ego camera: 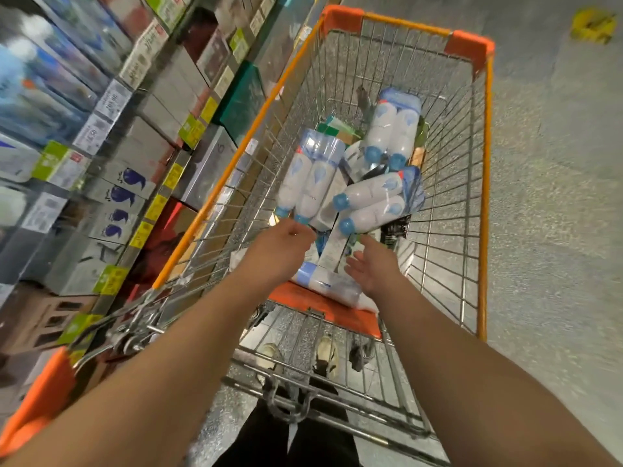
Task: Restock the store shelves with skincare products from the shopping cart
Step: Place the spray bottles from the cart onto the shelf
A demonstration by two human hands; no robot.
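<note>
Head view looks down into an orange-rimmed wire shopping cart drawn up alongside the store shelves, close enough that stock can pass from one to the other without a step; the shelves run along the cart's left rim and carry boxed goods behind yellow and green price tags. Inside the basket lie shrink-wrapped twin packs of white bottles with blue caps: one twin pack leans against the cart's left wall, a second pack stands tilted toward the far end, and a third pack lies across the middle, caps pointing to the near end. They are heaped loosely, which looks like bulk loading rather than any order. Both forearms reach in over the near end. The left hand is just at the caps of the left-wall pack, its fingers curled under; whether they already pinch anything I cannot tell, since the fingertips are hidden and blurred. The right hand has its fingers spread and fairly straight, holding nothing, hovering over a slim white carton and a flat wrapped pack at the near edge. The likely step is choosing and gripping the next product; the slippery wrap may call for two hands.
</note>
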